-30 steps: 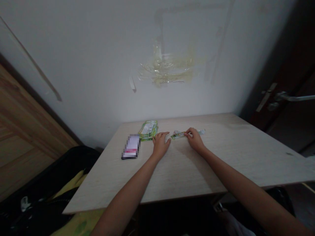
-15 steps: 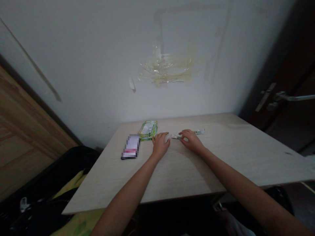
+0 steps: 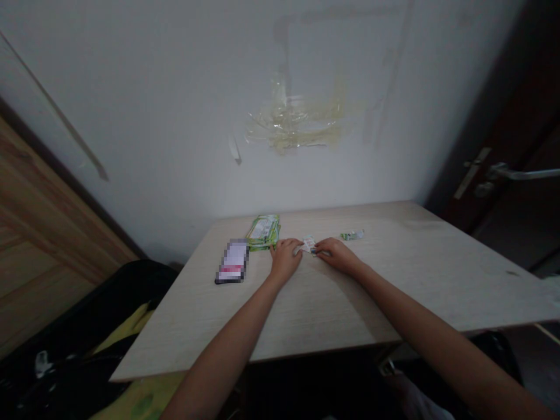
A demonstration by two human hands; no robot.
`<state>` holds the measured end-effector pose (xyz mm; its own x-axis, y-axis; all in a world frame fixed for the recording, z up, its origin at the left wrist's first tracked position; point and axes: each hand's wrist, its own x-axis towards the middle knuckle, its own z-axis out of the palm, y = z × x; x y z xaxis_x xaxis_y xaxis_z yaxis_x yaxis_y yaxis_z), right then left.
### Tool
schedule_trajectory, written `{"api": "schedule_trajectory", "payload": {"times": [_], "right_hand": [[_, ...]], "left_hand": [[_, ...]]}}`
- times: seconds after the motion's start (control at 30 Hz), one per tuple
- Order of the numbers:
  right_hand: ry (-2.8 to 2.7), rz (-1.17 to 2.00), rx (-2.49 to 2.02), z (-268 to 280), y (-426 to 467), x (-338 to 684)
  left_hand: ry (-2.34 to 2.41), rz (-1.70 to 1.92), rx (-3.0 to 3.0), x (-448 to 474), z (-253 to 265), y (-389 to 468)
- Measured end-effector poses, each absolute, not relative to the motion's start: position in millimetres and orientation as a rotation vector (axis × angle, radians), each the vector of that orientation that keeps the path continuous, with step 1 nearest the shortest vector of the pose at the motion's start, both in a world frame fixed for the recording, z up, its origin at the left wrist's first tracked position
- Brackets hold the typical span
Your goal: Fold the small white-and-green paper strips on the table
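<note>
Between my hands, low over the pale table (image 3: 376,286), is a small white-and-green printed wrapper (image 3: 308,243). The fingertips of my left hand (image 3: 286,257) pinch its left edge. From the other side, the thumb and fingers of my right hand (image 3: 338,255) grip it; they cover part of it. A second small green-and-white wrapper piece (image 3: 352,235) lies flat, just beyond my right hand. Behind my left hand sits a stack of green-and-white packets (image 3: 263,230).
A phone (image 3: 233,262) with a blurred-out screen lies left of my left hand. A wall with peeling clear tape (image 3: 301,125) rises behind the table. On the right stands a dark door with a metal handle (image 3: 520,173). A black bag (image 3: 126,291) is at the left.
My right hand has drawn slightly left and nearer to me. The wrapper between my hands now shows a wider printed face, and the piece behind my right hand is more exposed.
</note>
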<state>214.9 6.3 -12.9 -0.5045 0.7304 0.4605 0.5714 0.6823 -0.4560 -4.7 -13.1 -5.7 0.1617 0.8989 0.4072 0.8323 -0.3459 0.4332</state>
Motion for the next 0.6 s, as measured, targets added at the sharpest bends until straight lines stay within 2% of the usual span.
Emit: {"api": "schedule_trajectory", "payload": {"times": [0.33,0.6], "right_hand": [[-2.261,0.284,-0.966,-13.5,4.8,214.3],[-2.187,0.395,-0.935,-11.8,4.4,214.0]], "left_hand": [[1.708,0.8,2.355,-5.9,-11.5,-10.2],[1.744,0.796,2.339,-4.2,-10.8,-10.8]]}}
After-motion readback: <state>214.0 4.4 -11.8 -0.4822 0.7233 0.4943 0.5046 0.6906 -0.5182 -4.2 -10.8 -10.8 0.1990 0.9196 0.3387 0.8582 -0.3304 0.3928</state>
